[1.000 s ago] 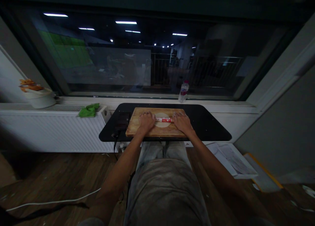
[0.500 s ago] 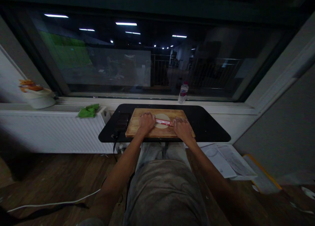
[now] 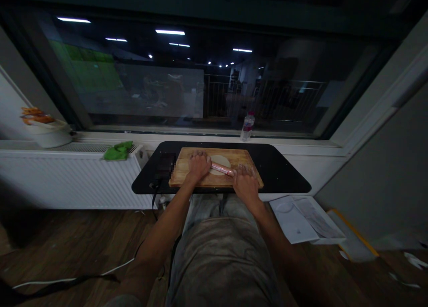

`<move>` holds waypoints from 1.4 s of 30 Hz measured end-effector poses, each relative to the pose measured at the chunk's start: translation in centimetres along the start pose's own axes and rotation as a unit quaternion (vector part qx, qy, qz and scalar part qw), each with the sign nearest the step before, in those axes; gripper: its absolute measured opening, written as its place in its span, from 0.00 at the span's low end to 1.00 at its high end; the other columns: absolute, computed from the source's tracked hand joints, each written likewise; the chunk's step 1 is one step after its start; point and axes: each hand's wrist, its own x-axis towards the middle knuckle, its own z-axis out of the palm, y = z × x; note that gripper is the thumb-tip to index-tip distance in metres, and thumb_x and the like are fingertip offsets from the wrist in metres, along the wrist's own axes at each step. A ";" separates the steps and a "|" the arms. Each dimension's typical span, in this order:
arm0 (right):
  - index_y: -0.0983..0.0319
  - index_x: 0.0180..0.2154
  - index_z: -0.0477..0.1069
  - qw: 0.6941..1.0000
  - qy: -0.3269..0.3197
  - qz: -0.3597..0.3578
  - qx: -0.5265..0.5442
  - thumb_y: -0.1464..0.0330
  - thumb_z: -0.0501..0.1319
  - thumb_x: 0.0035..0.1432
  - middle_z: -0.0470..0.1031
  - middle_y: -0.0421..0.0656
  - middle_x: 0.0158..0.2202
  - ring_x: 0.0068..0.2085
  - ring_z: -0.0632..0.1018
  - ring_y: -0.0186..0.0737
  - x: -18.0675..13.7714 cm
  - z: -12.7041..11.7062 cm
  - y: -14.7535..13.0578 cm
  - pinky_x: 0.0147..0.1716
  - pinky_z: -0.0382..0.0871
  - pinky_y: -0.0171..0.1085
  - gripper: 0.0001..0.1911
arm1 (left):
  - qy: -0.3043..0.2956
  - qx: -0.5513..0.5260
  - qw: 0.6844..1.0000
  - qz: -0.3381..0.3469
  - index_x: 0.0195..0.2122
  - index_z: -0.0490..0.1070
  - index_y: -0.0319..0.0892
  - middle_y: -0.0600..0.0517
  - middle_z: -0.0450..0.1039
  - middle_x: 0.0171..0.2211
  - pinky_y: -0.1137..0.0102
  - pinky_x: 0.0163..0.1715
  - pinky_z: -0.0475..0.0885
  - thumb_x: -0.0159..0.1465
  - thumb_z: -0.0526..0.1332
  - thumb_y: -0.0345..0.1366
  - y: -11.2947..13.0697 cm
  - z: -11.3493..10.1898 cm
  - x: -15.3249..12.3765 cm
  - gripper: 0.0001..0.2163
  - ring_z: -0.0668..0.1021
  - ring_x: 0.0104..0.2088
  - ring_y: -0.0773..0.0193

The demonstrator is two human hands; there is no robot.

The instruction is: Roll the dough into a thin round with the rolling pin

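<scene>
A wooden cutting board [image 3: 242,157] lies on a small black table [image 3: 284,169]. On the board rests a flat round of pale dough [image 3: 222,160]. Across the dough lies a red-and-white roller [image 3: 221,168], slanted with its right end nearer me. My left hand [image 3: 199,165] presses palm-down on the roller's left end, fingers curled over it. My right hand [image 3: 244,181] covers the right end near the board's front edge, fingers bent over it.
A plastic water bottle [image 3: 248,126] stands on the window sill behind the table. A green cloth [image 3: 117,151] lies on the white radiator [image 3: 67,178], with a white bowl [image 3: 50,133] further left. Papers [image 3: 306,213] lie on the wooden floor at right.
The roller has turned from level to slanted. My right hand has drawn back toward me to the board's front edge, while my left hand has stayed almost in place.
</scene>
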 end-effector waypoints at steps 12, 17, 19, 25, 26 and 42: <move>0.73 0.72 0.72 0.998 -0.055 -0.025 0.006 0.62 0.40 0.83 0.77 0.64 0.70 0.73 0.74 0.58 1.3 -0.3 1.5 0.77 0.57 0.54 0.34 | -0.007 -0.025 1.000 0.011 0.73 0.72 0.43 0.39 0.71 0.75 0.34 0.77 0.54 0.81 0.49 0.39 0.1 -0.4 -0.4 0.24 0.63 0.80 0.42; 0.62 0.69 0.77 0.992 -0.112 -0.056 0.011 0.60 0.40 0.86 0.79 0.53 0.70 0.77 0.69 0.55 5.7 0.0 3.6 0.78 0.57 0.56 0.32 | 0.002 -0.016 1.000 0.006 0.71 0.74 0.40 0.36 0.76 0.70 0.33 0.76 0.55 0.81 0.49 0.39 0.4 -0.7 -0.6 0.24 0.69 0.76 0.39; 0.59 0.73 0.73 0.990 -0.141 -0.029 0.011 0.58 0.40 0.86 0.74 0.50 0.75 0.79 0.65 0.57 7.6 0.4 4.1 0.77 0.57 0.63 0.32 | 0.004 -0.009 1.000 0.002 0.71 0.74 0.39 0.35 0.77 0.69 0.34 0.77 0.54 0.81 0.49 0.40 0.5 -0.7 -0.6 0.24 0.70 0.76 0.39; 0.54 0.81 0.60 0.975 -0.222 -0.015 0.020 0.55 0.40 0.86 0.58 0.48 0.83 0.83 0.55 0.58 13.1 1.6 4.3 0.79 0.48 0.68 0.33 | 0.004 0.014 1.000 -0.003 0.67 0.77 0.40 0.36 0.81 0.65 0.39 0.75 0.58 0.81 0.50 0.40 0.6 -0.8 -0.5 0.23 0.72 0.73 0.40; 0.53 0.82 0.58 0.973 -0.228 -0.021 0.020 0.54 0.39 0.85 0.57 0.48 0.83 0.83 0.54 0.58 13.6 1.8 4.3 0.79 0.47 0.69 0.33 | 0.003 0.016 1.000 -0.008 0.66 0.77 0.39 0.35 0.82 0.64 0.40 0.74 0.59 0.81 0.49 0.40 0.7 -0.8 -0.5 0.22 0.73 0.72 0.40; 0.55 0.79 0.66 0.985 -0.153 -0.077 0.001 0.62 0.44 0.83 0.65 0.45 0.80 0.81 0.61 0.58 10.9 2.1 4.9 0.79 0.52 0.64 0.31 | -0.035 0.052 0.998 -0.003 0.60 0.80 0.34 0.32 0.84 0.56 0.53 0.59 0.73 0.83 0.46 0.39 0.8 -1.6 -3.1 0.24 0.84 0.58 0.42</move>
